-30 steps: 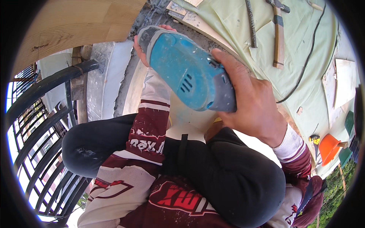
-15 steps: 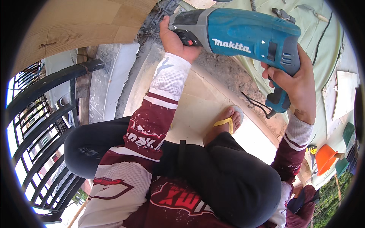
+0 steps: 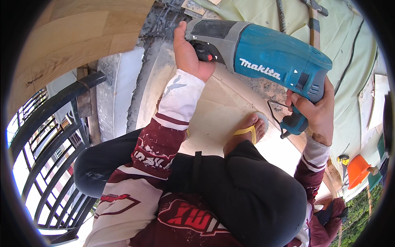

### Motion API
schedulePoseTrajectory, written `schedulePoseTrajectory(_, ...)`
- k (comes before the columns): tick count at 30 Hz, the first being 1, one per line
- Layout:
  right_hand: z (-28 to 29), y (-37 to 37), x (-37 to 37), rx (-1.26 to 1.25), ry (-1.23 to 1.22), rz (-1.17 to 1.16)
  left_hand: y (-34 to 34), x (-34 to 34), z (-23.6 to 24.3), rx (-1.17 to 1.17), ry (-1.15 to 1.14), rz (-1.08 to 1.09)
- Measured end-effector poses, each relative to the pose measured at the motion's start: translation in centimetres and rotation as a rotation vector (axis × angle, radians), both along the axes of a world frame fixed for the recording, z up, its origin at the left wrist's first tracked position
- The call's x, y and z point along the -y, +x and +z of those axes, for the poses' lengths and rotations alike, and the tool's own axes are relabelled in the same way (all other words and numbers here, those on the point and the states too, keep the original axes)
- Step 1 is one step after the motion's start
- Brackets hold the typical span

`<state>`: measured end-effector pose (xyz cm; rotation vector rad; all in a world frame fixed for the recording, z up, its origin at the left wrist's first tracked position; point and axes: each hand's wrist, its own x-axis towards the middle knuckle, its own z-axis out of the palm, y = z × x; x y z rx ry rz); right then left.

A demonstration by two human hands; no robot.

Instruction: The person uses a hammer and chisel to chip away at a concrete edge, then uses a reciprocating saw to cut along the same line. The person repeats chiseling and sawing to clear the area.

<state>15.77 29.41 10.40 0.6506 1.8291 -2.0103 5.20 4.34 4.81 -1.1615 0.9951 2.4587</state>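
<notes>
I hold a teal and grey corded power drill (image 3: 267, 45) sideways in front of me, its front end at upper left. My left hand (image 3: 191, 55) grips the drill’s grey front end by a black part with a red button. My right hand (image 3: 317, 115) is closed round the rear grip, whose lower end has a cord. Below the drill are pale board flooring (image 3: 205, 107) and my foot in a yellow-strapped sandal (image 3: 251, 129).
A wooden plank surface (image 3: 78, 33) fills the upper left, with a black metal railing (image 3: 45, 125) below it. A pale green sheet (image 3: 349, 82) carries a hammer (image 3: 314, 8), a dark bar (image 3: 280, 14) and a cord. An orange tool (image 3: 356, 168) lies lower right.
A second ago the drill was rolled over, vents upward; it has turned onto its side, showing the grip, and swung rightward. It has dropped slightly since half a second ago.
</notes>
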Motion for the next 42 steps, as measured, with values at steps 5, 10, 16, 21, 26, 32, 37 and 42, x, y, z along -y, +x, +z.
schedulePoseTrajectory(5,0.6,-4.7,-0.7,-0.03,0.099,0.115,-1.7,0.3,-0.6,-0.043,-0.006,0.018)
schedulePoseTrajectory(10,0.2,-5.5,-0.5,-0.168,0.161,0.225,-2.7,1.2,-1.1,-0.07,-0.021,0.05)
schedulePoseTrajectory(16,-0.6,0.3,3.9,-0.334,0.285,0.175,-0.5,4.0,-1.7,-0.078,-0.088,-0.047)
schedulePoseTrajectory(21,-1.7,4.9,4.8,-0.279,0.168,0.107,1.5,4.6,-1.3,-0.079,-0.089,-0.144)
schedulePoseTrajectory(26,-2.0,4.5,0.5,0.021,-0.147,-0.068,2.0,0.9,-0.8,-0.037,-0.085,-0.15)
schedulePoseTrajectory(32,-3.7,2.2,-1.7,0.023,-0.237,-0.059,0.7,-0.6,-0.8,0.008,-0.092,-0.171)
schedulePoseTrajectory(37,-5.0,-0.3,-2.5,0.018,-0.249,0.002,-0.5,-0.5,-1.8,0.034,-0.081,-0.159)
schedulePoseTrajectory(42,-4.9,-5.4,-3.7,0.02,-0.091,0.193,-1.5,-0.3,-2.5,0.064,-0.076,-0.032)
